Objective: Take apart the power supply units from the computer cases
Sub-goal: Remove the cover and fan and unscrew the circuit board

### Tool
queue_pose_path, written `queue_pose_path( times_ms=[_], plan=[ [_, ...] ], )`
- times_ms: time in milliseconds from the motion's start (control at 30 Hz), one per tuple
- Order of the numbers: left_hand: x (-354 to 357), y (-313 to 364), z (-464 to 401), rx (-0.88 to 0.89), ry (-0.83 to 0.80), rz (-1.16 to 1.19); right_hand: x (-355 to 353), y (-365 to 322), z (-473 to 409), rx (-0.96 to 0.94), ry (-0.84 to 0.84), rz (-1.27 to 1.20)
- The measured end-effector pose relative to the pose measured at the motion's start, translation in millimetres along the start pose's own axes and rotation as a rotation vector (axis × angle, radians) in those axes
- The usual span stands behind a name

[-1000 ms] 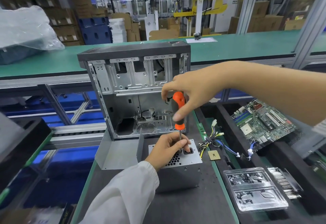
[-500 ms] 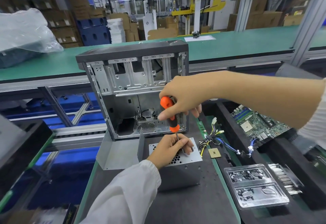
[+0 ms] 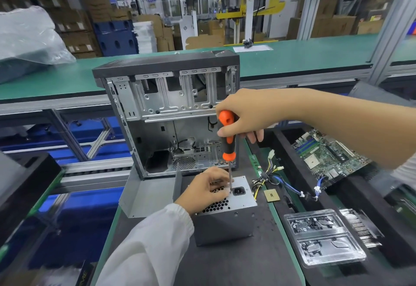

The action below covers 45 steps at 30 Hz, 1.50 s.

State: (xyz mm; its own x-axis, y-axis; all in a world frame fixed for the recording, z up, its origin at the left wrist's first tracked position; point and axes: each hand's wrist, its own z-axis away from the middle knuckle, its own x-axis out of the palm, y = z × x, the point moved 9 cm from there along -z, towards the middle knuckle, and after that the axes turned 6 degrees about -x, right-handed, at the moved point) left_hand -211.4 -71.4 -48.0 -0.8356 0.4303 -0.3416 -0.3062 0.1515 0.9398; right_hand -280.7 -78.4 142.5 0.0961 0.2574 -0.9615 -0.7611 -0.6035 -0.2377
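Note:
A grey power supply unit (image 3: pixel 225 222) stands on the dark bench mat, its vented face with the black power socket turned up. My left hand (image 3: pixel 208 186) rests on that face and its fingers pinch the shaft near the tip. My right hand (image 3: pixel 243 114) grips the orange and black screwdriver (image 3: pixel 227 137), held nearly upright with its tip on the unit beside the socket. Behind stands the open, gutted computer case (image 3: pixel 171 114). The unit's cable bundle (image 3: pixel 267 173) trails off to the right.
A bent metal panel (image 3: pixel 146 193) lies left of the unit. A CPU chip (image 3: pixel 271 195) lies on the mat at right. A motherboard (image 3: pixel 326 153) sits in a black tray, a clear plastic parts tray (image 3: pixel 324 236) nearer me. A green conveyor (image 3: pixel 292 56) runs behind.
My right hand shifted the screwdriver a little left, then back right and upright. My left hand stays on the unit; the power socket shows clear of its fingers now.

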Motion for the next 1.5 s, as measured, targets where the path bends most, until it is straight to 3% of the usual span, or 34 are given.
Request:
queue_pose_path(
  times_ms=[133, 500, 733, 967, 1500],
  plan=[
    [-3, 1, -2, 0.000, 0.064, -0.085, -11, 6, 2, 0.004, 0.051, -0.069],
    [-18, -9, -2, -0.056, 0.236, -0.031, -23, 32, 11, 0.068, 0.136, -0.089],
    [4, -6, -14, -0.215, 0.165, 0.417, -7, 42, 22, 0.100, 0.106, -0.052],
    [15, 13, -11, -0.025, 0.101, 0.061, -2, 47, 25, 0.109, 0.114, -0.062],
    [14, 15, -17, 0.014, 0.197, 0.008, 3, 45, 29, 0.104, 0.133, -0.072]
  ],
)
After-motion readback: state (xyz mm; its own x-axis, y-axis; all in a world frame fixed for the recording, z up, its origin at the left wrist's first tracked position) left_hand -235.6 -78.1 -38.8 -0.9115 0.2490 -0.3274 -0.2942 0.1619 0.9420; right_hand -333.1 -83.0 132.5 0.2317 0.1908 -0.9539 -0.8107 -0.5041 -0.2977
